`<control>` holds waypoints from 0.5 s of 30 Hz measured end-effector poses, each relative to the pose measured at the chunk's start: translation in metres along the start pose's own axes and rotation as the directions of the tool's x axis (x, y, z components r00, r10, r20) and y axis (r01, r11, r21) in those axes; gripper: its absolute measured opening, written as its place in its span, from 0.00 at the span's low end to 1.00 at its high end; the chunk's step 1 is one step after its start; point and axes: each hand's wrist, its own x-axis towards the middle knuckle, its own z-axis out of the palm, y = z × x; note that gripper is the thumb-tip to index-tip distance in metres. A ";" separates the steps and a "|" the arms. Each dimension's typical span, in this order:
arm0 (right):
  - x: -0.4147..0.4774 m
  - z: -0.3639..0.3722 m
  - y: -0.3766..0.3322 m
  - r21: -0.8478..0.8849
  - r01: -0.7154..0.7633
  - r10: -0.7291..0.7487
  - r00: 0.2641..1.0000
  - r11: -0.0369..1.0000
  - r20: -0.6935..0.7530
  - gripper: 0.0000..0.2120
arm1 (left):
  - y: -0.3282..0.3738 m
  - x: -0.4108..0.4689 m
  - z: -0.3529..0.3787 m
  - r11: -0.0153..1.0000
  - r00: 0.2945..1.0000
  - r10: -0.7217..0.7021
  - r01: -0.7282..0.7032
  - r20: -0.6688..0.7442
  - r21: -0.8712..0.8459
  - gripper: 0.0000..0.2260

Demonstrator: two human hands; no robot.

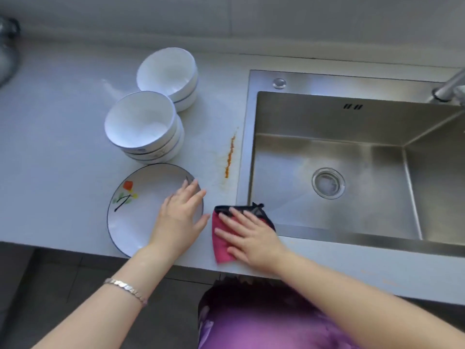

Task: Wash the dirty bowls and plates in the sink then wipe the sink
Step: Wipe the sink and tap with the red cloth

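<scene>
The right hand (251,238) lies flat, fingers straight and spread, pressing a pink cloth (222,248) with a dark edge onto the counter (50,147) at the sink's (327,117) front left corner. The left hand (181,212) rests open on the right side of a white plate (136,210) painted with an orange flower. Behind the plate stand a near stack of bowls (141,124) and a far stack of bowls (167,71). An orange streak (229,157) marks the counter between the bowls and the steel sink.

two stacks of white bowls (141,127) and a flowered plate (136,217) stand left of the steel sink (327,117).
</scene>
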 end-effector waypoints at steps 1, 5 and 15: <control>0.018 -0.001 0.010 0.006 0.002 -0.003 1.000 1.000 0.015 0.21 | 0.000 0.001 0.000 1.000 1.000 -0.001 0.001 0.001 -0.005 0.21; 0.086 -0.011 0.066 -0.038 -0.110 0.111 0.994 0.993 0.023 0.22 | -0.001 0.002 -0.002 1.000 1.000 0.006 -0.006 0.000 0.024 0.20; 0.073 -0.010 0.055 0.011 -0.064 0.064 0.995 0.998 -0.072 0.23 | -0.021 0.026 -0.016 0.993 0.991 -0.117 0.117 -0.058 -0.006 0.22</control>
